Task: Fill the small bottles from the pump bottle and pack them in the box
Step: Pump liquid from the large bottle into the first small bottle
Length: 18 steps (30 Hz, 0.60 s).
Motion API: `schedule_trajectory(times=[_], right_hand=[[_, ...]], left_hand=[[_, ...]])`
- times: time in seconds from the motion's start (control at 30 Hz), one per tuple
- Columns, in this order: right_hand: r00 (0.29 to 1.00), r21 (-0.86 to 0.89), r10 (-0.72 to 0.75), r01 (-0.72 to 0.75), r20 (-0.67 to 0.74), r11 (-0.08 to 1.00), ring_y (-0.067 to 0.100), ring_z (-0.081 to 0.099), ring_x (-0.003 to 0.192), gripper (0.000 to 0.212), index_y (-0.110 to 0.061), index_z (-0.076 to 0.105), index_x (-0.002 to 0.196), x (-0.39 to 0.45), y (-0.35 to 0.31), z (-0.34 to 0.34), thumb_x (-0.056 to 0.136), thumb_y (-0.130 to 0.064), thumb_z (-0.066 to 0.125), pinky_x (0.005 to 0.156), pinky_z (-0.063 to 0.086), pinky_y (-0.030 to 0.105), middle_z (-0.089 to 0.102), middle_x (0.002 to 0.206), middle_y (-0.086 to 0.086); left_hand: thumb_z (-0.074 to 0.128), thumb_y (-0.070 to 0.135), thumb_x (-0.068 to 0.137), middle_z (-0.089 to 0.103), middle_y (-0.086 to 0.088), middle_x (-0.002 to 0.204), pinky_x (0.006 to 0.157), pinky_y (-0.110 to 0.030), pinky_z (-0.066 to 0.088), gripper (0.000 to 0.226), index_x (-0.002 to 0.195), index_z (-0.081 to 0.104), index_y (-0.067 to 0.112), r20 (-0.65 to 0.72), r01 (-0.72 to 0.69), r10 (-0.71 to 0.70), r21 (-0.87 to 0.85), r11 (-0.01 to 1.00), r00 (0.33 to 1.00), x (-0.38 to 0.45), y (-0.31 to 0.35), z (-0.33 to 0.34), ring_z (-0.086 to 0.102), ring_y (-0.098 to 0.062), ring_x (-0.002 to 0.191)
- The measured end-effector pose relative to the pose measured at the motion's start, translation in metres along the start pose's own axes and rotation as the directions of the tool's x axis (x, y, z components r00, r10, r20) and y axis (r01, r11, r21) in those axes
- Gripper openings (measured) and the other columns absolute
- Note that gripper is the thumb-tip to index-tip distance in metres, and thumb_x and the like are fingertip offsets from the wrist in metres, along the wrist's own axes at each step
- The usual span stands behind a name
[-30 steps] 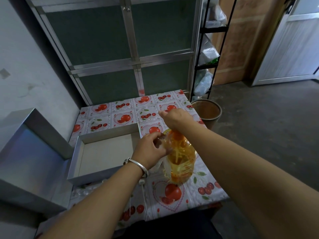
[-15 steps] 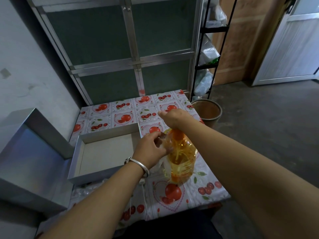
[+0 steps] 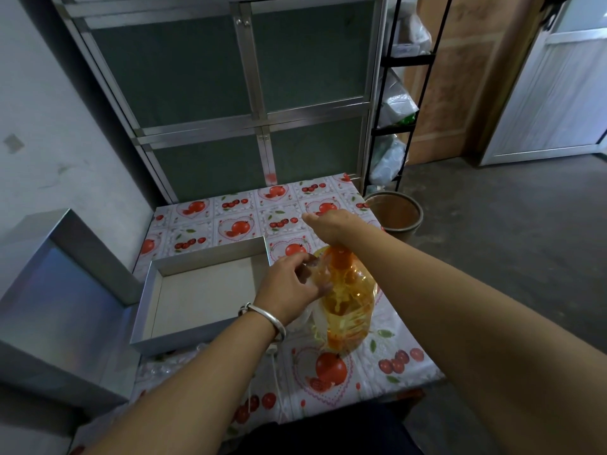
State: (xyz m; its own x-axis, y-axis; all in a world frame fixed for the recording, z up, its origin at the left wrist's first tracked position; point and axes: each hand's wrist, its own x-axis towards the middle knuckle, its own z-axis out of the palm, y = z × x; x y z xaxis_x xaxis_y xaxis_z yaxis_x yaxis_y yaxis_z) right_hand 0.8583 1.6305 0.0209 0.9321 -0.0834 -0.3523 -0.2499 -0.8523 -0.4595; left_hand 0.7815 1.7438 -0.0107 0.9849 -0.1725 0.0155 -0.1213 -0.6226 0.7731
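A clear pump bottle (image 3: 348,307) of orange-yellow liquid stands upright on the table, right of the box. My right hand (image 3: 331,224) lies on top of its orange pump head, fingers hanging down over it. My left hand (image 3: 289,284) pinches a small clear bottle (image 3: 313,262) against the pump bottle's neck; that small bottle is mostly hidden by my fingers. The open silver box (image 3: 203,251) with a pale floor lies to the left with nothing visible inside. More small clear bottles (image 3: 170,366) lie in front of the box, partly hidden by my left forearm.
The box's silver lid (image 3: 62,300) leans at the left beyond the table. The table wears a cherry-print cloth (image 3: 230,208). A brown bucket (image 3: 395,213) stands on the floor at the far right corner, beside a black wire shelf (image 3: 404,93). A metal cabinet (image 3: 230,93) backs the table.
Hardly anything moves: both hands stay at the pump bottle, the right hand on the pump head, the left holding the small bottle at the neck.
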Motion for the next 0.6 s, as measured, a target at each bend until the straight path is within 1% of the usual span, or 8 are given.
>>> schedule_trajectory(times=[0.07, 0.17, 0.23, 0.3, 0.37, 0.43, 0.53, 0.6], right_hand=[[1.000, 0.003, -0.002, 0.002, -0.010, 1.000, 0.034, 0.035, 0.135, 0.067, -0.008, 0.035, 0.142, 0.0003, 0.0009, 0.0001, 0.097, -0.057, 0.025, 0.109, 0.031, 0.044, 0.036, 0.149, 0.015], [0.998, -0.033, -0.026, 0.024, -0.048, 0.999, 0.033, 0.047, 0.125, 0.062, -0.008, 0.043, 0.136, -0.0009, 0.0037, 0.0044, 0.098, -0.054, 0.024, 0.104, 0.040, 0.044, 0.047, 0.139, 0.015], [0.997, -0.032, -0.030, 0.028, -0.065, 0.999, 0.033, 0.050, 0.121, 0.064, -0.007, 0.047, 0.132, 0.0001, 0.0046, 0.0057, 0.097, -0.056, 0.023, 0.102, 0.042, 0.045, 0.050, 0.135, 0.016], [0.999, -0.008, -0.008, 0.008, -0.051, 1.000, 0.034, 0.045, 0.127, 0.068, -0.006, 0.044, 0.135, -0.0004, 0.0035, 0.0050, 0.097, -0.058, 0.023, 0.104, 0.038, 0.044, 0.046, 0.140, 0.016], [1.000, 0.007, 0.000, 0.000, -0.015, 1.000, 0.035, 0.037, 0.133, 0.069, -0.008, 0.037, 0.141, -0.0011, 0.0011, 0.0017, 0.096, -0.059, 0.023, 0.108, 0.032, 0.045, 0.038, 0.147, 0.016], [1.000, 0.012, -0.002, 0.002, 0.000, 1.000, 0.034, 0.034, 0.136, 0.067, -0.010, 0.033, 0.143, 0.0006, -0.0003, 0.0004, 0.097, -0.058, 0.023, 0.109, 0.030, 0.045, 0.034, 0.149, 0.015], [1.000, -0.045, -0.021, 0.020, -0.012, 0.999, 0.032, 0.046, 0.125, 0.059, -0.014, 0.038, 0.141, 0.0042, 0.0017, 0.0041, 0.098, -0.053, 0.023, 0.101, 0.040, 0.042, 0.044, 0.141, 0.014], [0.999, -0.047, -0.024, 0.022, -0.048, 0.999, 0.030, 0.053, 0.115, 0.059, -0.010, 0.048, 0.130, 0.0019, 0.0044, 0.0073, 0.097, -0.054, 0.026, 0.098, 0.045, 0.041, 0.053, 0.129, 0.012]], left_hand=[[0.079, 0.029, 0.070, 0.062, -0.008, 0.099, 0.066, -0.021, 0.047, 0.040, 0.104, 0.061, 0.016, -0.005, 0.000, 0.000, -0.002, 1.000, 1.000, 0.0009, 0.0001, -0.0005, 0.057, -0.019, 0.084], [0.079, 0.028, 0.070, 0.063, -0.008, 0.099, 0.073, -0.028, 0.050, 0.041, 0.106, 0.061, 0.016, -0.006, 0.009, -0.009, 0.024, 1.000, 1.000, 0.0006, -0.0015, 0.0012, 0.059, -0.023, 0.089], [0.079, 0.028, 0.070, 0.062, -0.007, 0.096, 0.067, -0.022, 0.047, 0.040, 0.105, 0.061, 0.016, -0.003, 0.010, -0.010, 0.014, 1.000, 1.000, 0.0004, -0.0028, 0.0018, 0.056, -0.018, 0.081], [0.079, 0.029, 0.069, 0.060, -0.006, 0.093, 0.062, -0.018, 0.043, 0.040, 0.103, 0.062, 0.017, 0.004, 0.012, -0.012, 0.009, 1.000, 1.000, 0.0008, -0.0028, 0.0018, 0.050, -0.013, 0.072], [0.080, 0.030, 0.068, 0.061, -0.005, 0.093, 0.063, -0.020, 0.045, 0.041, 0.103, 0.062, 0.018, 0.005, 0.014, -0.014, 0.001, 1.000, 1.000, 0.0021, -0.0023, 0.0009, 0.051, -0.013, 0.073], [0.080, 0.029, 0.069, 0.063, -0.005, 0.094, 0.064, -0.020, 0.045, 0.041, 0.105, 0.062, 0.017, 0.006, 0.012, -0.012, -0.003, 1.000, 1.000, 0.0027, -0.0011, 0.0000, 0.053, -0.013, 0.076], [0.079, 0.028, 0.069, 0.063, -0.007, 0.093, 0.061, -0.019, 0.044, 0.040, 0.103, 0.062, 0.016, 0.013, 0.007, -0.007, -0.001, 1.000, 1.000, 0.0043, -0.0033, 0.0012, 0.051, -0.012, 0.073], [0.079, 0.030, 0.069, 0.061, -0.005, 0.091, 0.058, -0.016, 0.042, 0.040, 0.102, 0.061, 0.017, 0.018, 0.011, -0.011, 0.002, 1.000, 1.000, 0.0027, -0.0051, 0.0022, 0.049, -0.010, 0.070]])
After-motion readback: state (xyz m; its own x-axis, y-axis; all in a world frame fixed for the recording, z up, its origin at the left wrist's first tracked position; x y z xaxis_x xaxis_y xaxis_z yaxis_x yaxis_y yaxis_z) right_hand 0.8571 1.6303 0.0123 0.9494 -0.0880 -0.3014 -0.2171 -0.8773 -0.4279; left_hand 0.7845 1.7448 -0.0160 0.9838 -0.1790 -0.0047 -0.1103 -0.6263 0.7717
